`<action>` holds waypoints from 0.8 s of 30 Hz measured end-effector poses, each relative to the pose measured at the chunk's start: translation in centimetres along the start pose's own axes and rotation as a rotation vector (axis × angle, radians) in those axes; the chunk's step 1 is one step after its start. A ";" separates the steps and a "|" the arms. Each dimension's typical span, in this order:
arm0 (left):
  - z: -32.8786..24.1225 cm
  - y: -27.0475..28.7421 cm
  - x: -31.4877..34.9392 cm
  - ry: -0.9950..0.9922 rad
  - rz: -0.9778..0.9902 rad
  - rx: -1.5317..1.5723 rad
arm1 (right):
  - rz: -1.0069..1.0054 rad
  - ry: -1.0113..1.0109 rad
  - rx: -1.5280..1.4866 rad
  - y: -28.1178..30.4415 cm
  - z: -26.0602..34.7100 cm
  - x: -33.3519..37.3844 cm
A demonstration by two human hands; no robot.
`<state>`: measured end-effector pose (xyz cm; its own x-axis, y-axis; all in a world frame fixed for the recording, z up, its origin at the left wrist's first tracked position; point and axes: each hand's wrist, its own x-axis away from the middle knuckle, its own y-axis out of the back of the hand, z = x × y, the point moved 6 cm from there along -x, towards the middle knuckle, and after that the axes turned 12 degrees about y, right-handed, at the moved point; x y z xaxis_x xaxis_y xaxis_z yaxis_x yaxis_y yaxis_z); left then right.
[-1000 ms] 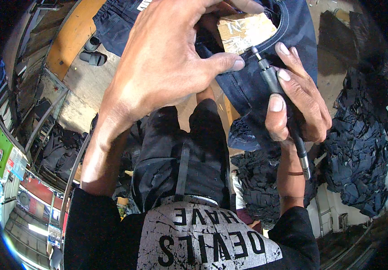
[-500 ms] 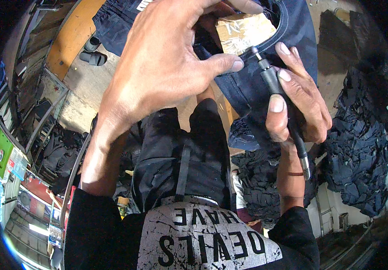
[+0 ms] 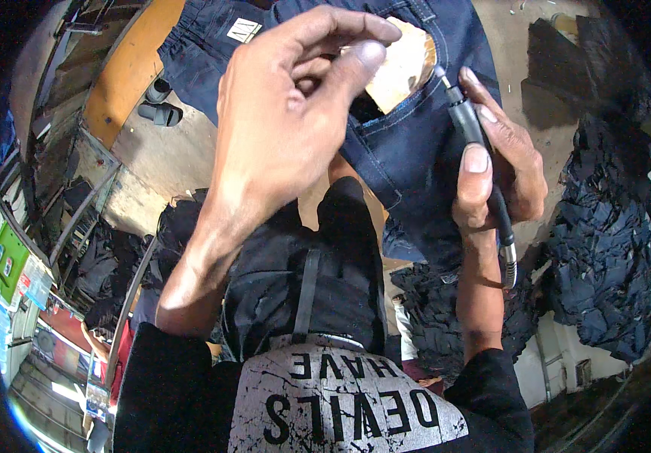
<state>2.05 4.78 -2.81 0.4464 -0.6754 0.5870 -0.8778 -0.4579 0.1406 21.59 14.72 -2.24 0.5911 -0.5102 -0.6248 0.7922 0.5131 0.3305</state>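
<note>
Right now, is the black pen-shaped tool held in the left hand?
No, the right hand holds the black pen-shaped tool.

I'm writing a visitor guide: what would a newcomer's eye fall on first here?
Probably the black handpiece in the right hand, its rounded metal tip close to the pale block at upper centre. Then the left hand, curled at that block's left side, over dark blue denim. At right, a heap of dark fabric scraps.

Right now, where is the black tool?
In the head view, the black tool is right of centre, toward the top, held in the right grip; its tip sits just right of the pale block, over the blue garment.
</note>
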 end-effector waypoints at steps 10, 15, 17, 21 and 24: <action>1.0 -1.0 0.6 -0.123 -0.057 -0.008 | 0.169 -0.050 0.055 -0.4 0.7 -0.4; 0.7 -0.8 0.7 -0.111 -0.007 0.002 | 0.196 -0.021 0.067 -0.8 0.5 -0.2; 0.4 -0.7 0.8 -0.080 0.053 0.007 | 0.221 -0.016 0.093 -0.8 0.4 -0.2; -0.1 -0.7 0.6 -0.086 0.097 0.004 | 0.239 -0.039 0.093 -0.9 0.5 -0.3; 0.1 -0.7 0.4 -0.097 0.078 0.002 | 0.219 -0.043 0.070 -1.1 0.5 -0.4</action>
<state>2.88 4.82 -2.76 0.3917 -0.7614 0.5165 -0.9101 -0.4032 0.0956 20.60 14.04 -2.01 0.7549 -0.4213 -0.5026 0.6518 0.5663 0.5044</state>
